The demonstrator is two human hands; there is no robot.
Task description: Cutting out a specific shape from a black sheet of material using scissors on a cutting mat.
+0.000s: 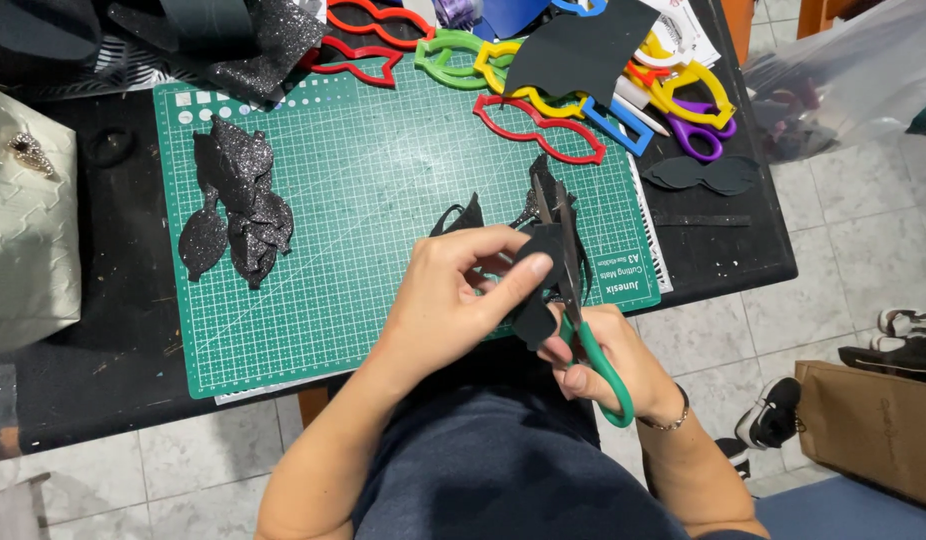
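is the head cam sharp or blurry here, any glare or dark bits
Head view: sharp overall, evenly lit; the cutting mat grid reads clearly. Glitter cutouts sparkle with small highlights. The plastic bag shows soft sheen. The black sheet at the left hand and scissors loses detail.

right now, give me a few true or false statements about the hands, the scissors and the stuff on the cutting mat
1. The right hand holds green-handled scissors. True.
2. The left hand lies flat and empty on the green cutting mat. False: it holds a black cut-out piece up at the scissor blades.
3. A pile of black glitter shapes lies on the left part of the mat. True.
4. The scissors cut a red template. False: the red outline template lies untouched at the mat's far edge.
5. A second pair of scissors, yellow and purple, lies at the table's far right. True.
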